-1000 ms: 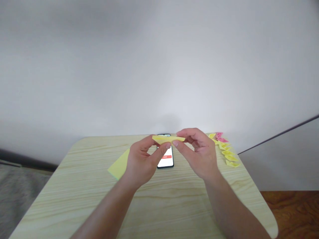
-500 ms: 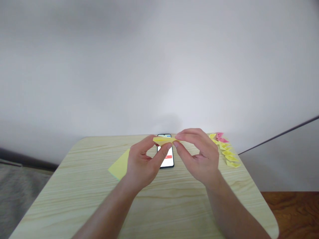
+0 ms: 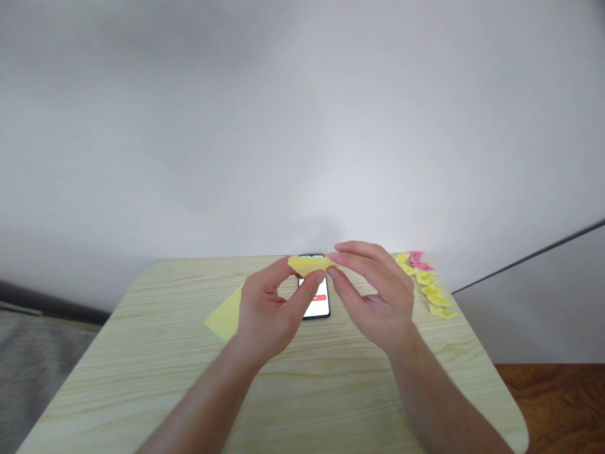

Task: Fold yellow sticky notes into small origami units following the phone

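Note:
A folded piece of yellow paper (image 3: 308,264) is held up over the phone, pinched from both sides. My left hand (image 3: 270,311) grips its left part and lower edge between thumb and fingers. At the paper's right end, the thumb and index finger of my right hand (image 3: 382,296) close on it, the other fingers raised. Beneath them lies a smartphone (image 3: 317,308) with a lit screen, its upper part largely covered by the paper and fingers. Partly behind my left hand, a pad of yellow paper sheets (image 3: 224,317) rests on the table.
The pale wood-grain table (image 3: 326,403) stands against a white wall (image 3: 302,126). Several folded yellow paper pieces (image 3: 435,291) line its back right edge, beside folded pink paper (image 3: 418,260). A brown wooden surface (image 3: 562,403) shows at the lower right.
The folded paper has tilted slightly, showing more of its face. Both hands have shifted a little left, and the fingers of my right hand have lifted slightly.

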A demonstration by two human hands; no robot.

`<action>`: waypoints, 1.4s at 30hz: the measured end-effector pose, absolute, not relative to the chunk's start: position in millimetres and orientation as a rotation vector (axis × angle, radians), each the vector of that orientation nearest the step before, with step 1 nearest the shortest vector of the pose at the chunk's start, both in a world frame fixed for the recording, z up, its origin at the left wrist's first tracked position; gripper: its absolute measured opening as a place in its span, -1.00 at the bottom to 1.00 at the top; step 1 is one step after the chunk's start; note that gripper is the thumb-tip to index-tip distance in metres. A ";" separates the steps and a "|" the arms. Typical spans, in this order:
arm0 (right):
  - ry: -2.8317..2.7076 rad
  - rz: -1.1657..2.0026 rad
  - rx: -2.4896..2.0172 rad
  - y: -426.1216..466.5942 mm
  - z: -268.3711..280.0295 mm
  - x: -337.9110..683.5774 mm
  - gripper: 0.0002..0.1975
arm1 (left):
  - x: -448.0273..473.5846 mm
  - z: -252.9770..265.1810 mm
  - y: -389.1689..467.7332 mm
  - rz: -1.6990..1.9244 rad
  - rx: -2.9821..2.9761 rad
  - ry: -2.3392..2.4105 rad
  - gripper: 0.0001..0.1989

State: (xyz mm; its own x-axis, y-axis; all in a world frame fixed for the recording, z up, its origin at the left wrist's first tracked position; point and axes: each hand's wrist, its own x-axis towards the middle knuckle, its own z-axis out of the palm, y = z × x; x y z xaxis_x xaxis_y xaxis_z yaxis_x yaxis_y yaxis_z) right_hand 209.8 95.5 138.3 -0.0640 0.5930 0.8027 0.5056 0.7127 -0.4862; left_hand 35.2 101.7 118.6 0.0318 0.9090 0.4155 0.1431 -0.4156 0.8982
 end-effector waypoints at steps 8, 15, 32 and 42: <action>-1.725 0.078 -0.876 96.1 138.1 209.7 -0.57 | 36.2 117.4 101.8 1.449 1.590 1.060 -0.78; -1.740 0.055 -0.868 97.0 137.6 210.0 -0.58 | 36.4 118.5 102.0 1.445 1.584 1.036 -0.78; -1.688 0.101 -0.790 94.7 136.3 205.5 -0.63 | 35.7 117.1 102.7 1.485 1.559 1.056 -0.86; -1.470 0.927 -0.845 88.6 142.0 214.2 -0.92 | 29.4 130.0 105.0 1.336 1.428 0.835 -0.93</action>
State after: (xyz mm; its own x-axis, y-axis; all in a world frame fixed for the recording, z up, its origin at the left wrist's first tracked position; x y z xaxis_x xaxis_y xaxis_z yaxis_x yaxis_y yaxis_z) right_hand 214.2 88.6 142.0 -0.0949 0.8991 0.4274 0.0014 0.4294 -0.9031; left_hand 29.4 105.0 130.0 0.1614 0.9366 0.3110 -0.1305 -0.2921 0.9475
